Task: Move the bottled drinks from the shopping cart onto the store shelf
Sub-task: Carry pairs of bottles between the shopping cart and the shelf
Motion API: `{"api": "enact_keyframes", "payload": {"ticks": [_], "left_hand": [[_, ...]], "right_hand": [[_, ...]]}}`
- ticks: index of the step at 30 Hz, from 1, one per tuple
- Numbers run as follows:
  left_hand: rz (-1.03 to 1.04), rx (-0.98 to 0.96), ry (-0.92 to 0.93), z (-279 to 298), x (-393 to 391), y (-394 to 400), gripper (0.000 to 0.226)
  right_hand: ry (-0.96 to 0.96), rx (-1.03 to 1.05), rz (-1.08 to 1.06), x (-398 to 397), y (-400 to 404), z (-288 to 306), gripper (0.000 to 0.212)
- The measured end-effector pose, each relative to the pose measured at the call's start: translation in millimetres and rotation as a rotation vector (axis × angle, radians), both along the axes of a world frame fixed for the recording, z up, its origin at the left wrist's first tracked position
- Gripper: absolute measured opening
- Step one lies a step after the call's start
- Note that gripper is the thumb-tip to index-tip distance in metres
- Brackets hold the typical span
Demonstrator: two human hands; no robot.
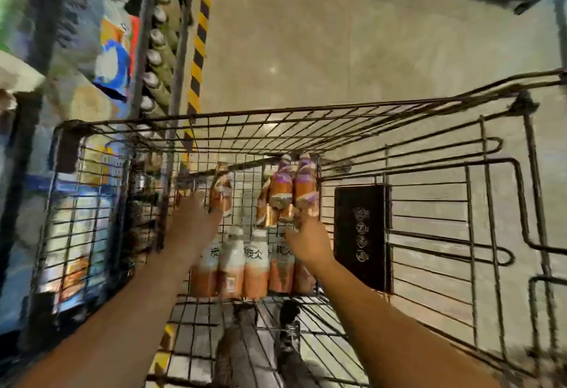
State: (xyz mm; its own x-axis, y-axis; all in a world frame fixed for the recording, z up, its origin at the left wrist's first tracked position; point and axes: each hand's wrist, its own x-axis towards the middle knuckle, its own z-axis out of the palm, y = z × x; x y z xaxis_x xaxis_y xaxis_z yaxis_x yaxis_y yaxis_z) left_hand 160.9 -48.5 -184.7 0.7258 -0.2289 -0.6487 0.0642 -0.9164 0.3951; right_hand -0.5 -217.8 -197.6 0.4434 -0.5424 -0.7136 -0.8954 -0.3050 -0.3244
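I look down into a wire shopping cart (276, 117). Orange bottles with purple labels (302, 185) lie at its far end, and one more orange bottle (221, 191) lies to their left. A row of several orange bottles with white tops (242, 261) stands nearer to me. My left hand (191, 222) reaches in beside the single orange bottle, fingers touching its lower end. My right hand (306, 240) has its fingers around the bottom of the purple-labelled bottles. The image is blurred, so the exact grip of either hand is unclear.
The store shelf (159, 50) with a row of bottles stands at the left, beside blurred colourful packages (113, 59). Yellow-black hazard tape (199, 40) runs along the floor. A black sign (360, 234) hangs on the cart's right wall. Tiled floor (337, 34) lies ahead.
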Motion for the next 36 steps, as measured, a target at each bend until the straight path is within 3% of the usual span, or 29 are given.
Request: {"api": "enact_keyframes", "payload": {"ticks": [3,7,12,18,26,31,36], "left_hand": [[-0.008,0.003,0.003,-30,8,-13,0.02],[-0.04,-0.004,-0.048,-73,15,-22,0.045],[-0.044,0.027,-0.049,-112,15,-20,0.062],[0.0,-0.038,-0.013,-114,21,-8,0.053],[0.325,-0.293,-0.003,-31,0,35,0.053],[0.472,-0.439,-0.165,46,-29,60,0.063],[0.591,-0.633,-0.232,134,-67,80,0.058]], "right_hand": [[0.014,0.018,-0.06,20,15,-38,0.037],[0.025,-0.016,-0.15,46,29,-57,0.031],[0.108,-0.039,-0.195,66,50,-83,0.047],[0.044,0.033,-0.228,74,60,-100,0.047],[-0.206,0.176,-0.257,54,54,-66,0.042],[-0.414,0.345,-0.272,40,59,1,0.074],[-0.58,0.477,-0.145,28,71,113,0.05]]}}
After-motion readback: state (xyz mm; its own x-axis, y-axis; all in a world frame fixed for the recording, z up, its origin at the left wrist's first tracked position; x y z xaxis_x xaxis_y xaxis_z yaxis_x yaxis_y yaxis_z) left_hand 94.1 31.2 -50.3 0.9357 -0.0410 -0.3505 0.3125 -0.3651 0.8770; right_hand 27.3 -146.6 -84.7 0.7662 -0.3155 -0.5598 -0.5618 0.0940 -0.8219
